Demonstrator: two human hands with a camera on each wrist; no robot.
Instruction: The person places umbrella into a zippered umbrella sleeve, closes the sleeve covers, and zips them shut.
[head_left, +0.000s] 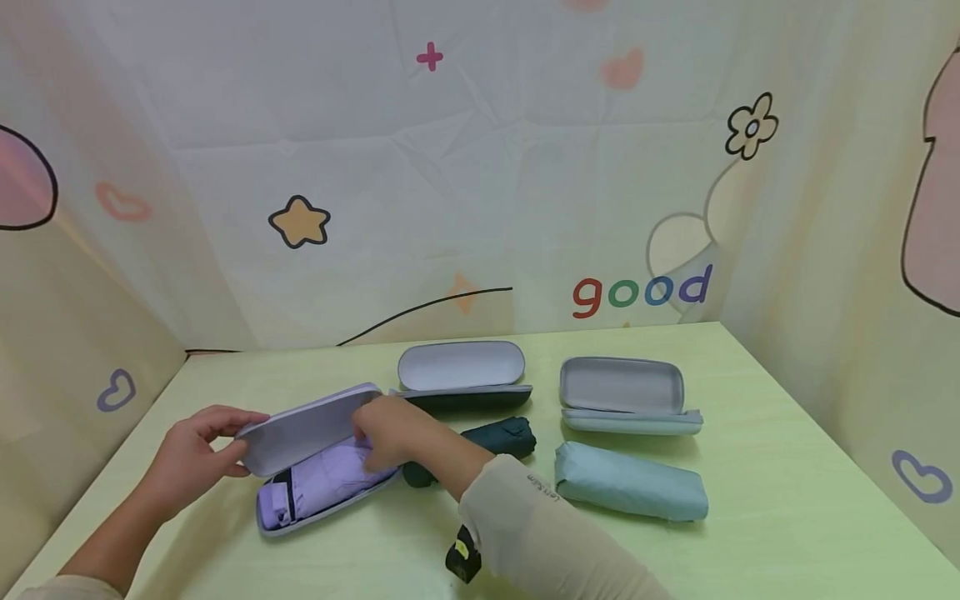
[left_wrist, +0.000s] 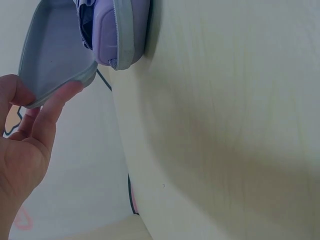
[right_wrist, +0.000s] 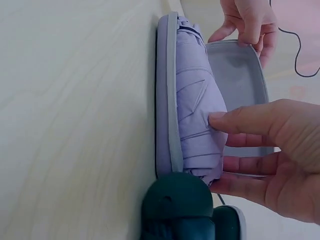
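Note:
A lavender zip case (head_left: 307, 527) lies opened at the left of the table, with a folded lavender umbrella (head_left: 330, 479) in its lower half. My left hand (head_left: 198, 458) pinches the left end of the raised lid (head_left: 300, 433) between thumb and fingers. At the umbrella's right end is my right hand (head_left: 393, 429). In the right wrist view, this hand's thumb (right_wrist: 220, 120) presses on the umbrella's fabric while its fingers curl behind, between umbrella and lid. A dark strap crosses the umbrella near its left end.
A dark green folded umbrella (head_left: 510, 437) lies partly behind my right forearm, before an opened dark green case (head_left: 472, 402). Farther right, a pale teal folded umbrella (head_left: 630, 483) lies in front of its opened case (head_left: 633, 423). A printed curtain (head_left: 450, 208) hangs behind the table.

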